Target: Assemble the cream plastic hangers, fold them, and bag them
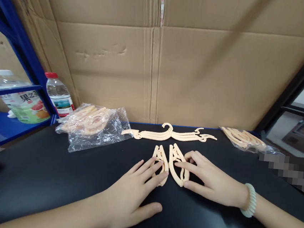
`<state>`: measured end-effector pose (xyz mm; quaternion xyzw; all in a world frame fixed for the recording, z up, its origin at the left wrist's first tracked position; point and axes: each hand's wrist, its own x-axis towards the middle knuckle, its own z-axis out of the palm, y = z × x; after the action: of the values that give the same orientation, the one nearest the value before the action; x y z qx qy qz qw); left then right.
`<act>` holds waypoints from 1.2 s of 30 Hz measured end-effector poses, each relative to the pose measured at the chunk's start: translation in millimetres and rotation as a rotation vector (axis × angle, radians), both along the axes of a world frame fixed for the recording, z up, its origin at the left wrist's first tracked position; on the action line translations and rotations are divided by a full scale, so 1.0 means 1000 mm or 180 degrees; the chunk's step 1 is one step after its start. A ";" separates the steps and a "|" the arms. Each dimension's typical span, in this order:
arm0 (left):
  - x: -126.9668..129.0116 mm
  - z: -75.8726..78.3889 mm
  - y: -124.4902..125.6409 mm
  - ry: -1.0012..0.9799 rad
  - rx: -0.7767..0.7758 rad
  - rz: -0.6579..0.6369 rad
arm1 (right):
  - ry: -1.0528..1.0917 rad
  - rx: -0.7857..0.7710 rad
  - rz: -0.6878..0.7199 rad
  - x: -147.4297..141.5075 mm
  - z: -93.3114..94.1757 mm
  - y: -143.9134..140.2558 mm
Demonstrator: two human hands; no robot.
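Two small cream plastic hanger pieces lie side by side on the black table (pixel 54 176). My left hand (pixel 133 191) lies flat with its fingertips on the left piece (pixel 160 158). My right hand (pixel 210 180), with a pale bead bracelet at the wrist, rests its fingers on and around the right piece (pixel 177 163). Just behind them lies an assembled cream hanger (pixel 169 133), spread wide with its hook up.
A clear plastic bag of cream hanger parts (pixel 91 126) sits at the back left, another bag of parts (pixel 246 139) at the back right. Two water bottles (pixel 59 96) stand by the blue shelf frame (pixel 21 44). A cardboard wall closes the back.
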<state>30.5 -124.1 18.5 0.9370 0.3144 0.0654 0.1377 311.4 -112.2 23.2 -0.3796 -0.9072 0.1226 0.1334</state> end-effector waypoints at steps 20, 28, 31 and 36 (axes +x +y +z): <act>-0.001 -0.002 0.004 -0.0179 0.0019 0.0133 | -0.0218 0.0520 -0.0246 -0.008 -0.012 0.000; 0.000 -0.002 0.003 -0.0187 0.0051 0.0158 | 0.0012 0.0644 -0.0191 -0.008 -0.006 -0.004; 0.000 -0.003 0.002 -0.0163 0.0089 0.0143 | 0.0041 0.0671 0.0085 -0.009 -0.004 -0.004; 0.000 -0.003 0.003 -0.0112 0.0096 0.0061 | -0.0073 0.0647 0.0289 -0.010 -0.005 -0.005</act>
<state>30.3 -120.9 15.7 0.9346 0.3199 0.0879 0.1284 301.2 -116.9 18.3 -0.3240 -0.9327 0.0315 0.1551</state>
